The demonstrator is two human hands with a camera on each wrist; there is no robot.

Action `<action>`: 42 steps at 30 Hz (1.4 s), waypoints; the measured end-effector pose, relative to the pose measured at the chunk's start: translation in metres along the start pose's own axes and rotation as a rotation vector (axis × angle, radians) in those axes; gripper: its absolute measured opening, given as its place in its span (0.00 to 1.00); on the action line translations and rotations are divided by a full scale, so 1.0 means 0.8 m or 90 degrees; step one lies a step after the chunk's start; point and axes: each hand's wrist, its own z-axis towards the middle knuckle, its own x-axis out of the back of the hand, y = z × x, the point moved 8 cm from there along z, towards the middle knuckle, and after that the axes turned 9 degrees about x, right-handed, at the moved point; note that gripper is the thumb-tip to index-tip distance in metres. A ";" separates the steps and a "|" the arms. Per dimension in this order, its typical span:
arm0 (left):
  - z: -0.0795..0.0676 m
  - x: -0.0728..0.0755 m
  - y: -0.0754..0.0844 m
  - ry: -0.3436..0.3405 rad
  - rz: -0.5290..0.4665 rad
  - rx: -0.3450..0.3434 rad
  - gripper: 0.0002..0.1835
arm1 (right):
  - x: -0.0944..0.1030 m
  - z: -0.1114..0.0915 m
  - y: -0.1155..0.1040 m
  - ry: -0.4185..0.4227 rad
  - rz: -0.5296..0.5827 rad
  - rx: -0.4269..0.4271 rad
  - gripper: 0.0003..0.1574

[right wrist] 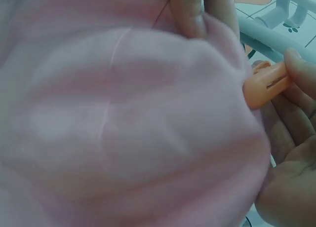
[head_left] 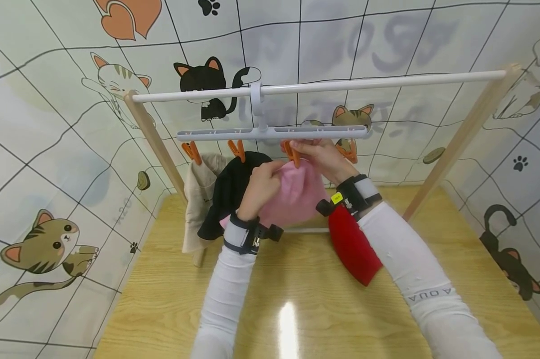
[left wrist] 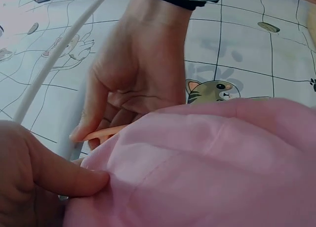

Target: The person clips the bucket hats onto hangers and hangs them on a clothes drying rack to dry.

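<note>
A soft pink cloth piece (head_left: pixel 296 192), rounded and seamed, hangs below the light grey clip hanger (head_left: pixel 234 133). My left hand (head_left: pixel 262 188) pinches its upper edge between thumb and fingers, also close up in the left wrist view. To the right, my right hand (head_left: pixel 325 157) pinches an orange clothespin (head_left: pixel 292 153) by its handles. In the right wrist view the clothespin (right wrist: pixel 266 86) has its tip at the edge of the pink cloth (right wrist: pixel 133 123). Part of the right hand's fingers is hidden behind the cloth.
A beige cloth piece (head_left: pixel 198 199) and a black one (head_left: pixel 227 192) hang from orange clothespins at left. Another orange clothespin (head_left: pixel 348 151) hangs at right. The hanger hooks onto a white rod (head_left: pixel 386 83) between wooden posts. A red cloth piece (head_left: pixel 352 247) lies on the wooden table (head_left: pixel 252 309).
</note>
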 end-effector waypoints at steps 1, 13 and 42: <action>0.000 0.002 0.001 0.004 -0.003 0.001 0.20 | 0.001 0.000 0.000 0.004 -0.002 0.001 0.14; 0.000 0.010 0.001 0.005 -0.006 0.002 0.20 | 0.003 0.001 0.002 0.013 0.001 0.003 0.12; -0.008 0.003 -0.004 0.011 0.047 -0.098 0.10 | 0.129 -0.070 0.035 0.078 -0.315 -0.026 0.22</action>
